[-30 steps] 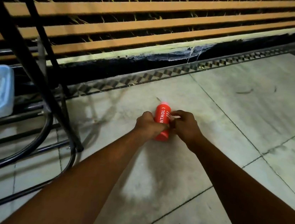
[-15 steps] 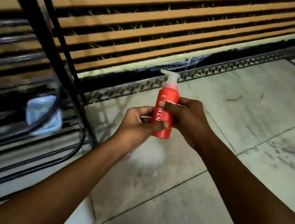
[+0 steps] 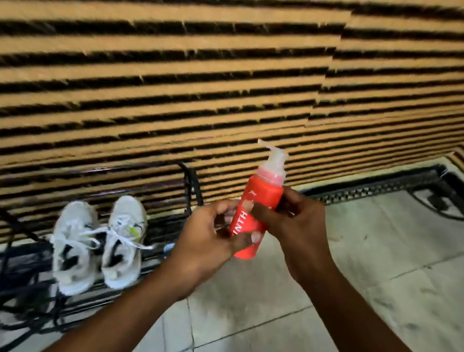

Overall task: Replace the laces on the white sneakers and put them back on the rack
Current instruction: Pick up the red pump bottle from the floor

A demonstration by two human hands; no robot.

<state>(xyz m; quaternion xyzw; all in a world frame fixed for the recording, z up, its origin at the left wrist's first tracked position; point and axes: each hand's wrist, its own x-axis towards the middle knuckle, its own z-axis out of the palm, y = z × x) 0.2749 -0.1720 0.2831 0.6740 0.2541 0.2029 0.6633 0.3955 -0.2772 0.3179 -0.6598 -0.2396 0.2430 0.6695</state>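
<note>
Now that the bottle is off the floor and your view is swinging left, you are gripping the red pump bottle (image 3: 256, 217) in both left hand (image 3: 211, 237) and right hand (image 3: 291, 227); white sneakers (image 3: 97, 241) are sitting, laced, on the rack (image 3: 182, 216), near its right edge.

left hand (image 3: 207, 241) grip curled | right hand (image 3: 291, 227) grip curled | forearms converging

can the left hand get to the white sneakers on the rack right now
Probably not at once. The left hand grips the red pump bottle together with the right hand, so it would have to let go first. Otherwise the path to the white sneakers on the black rack looks clear.
</note>
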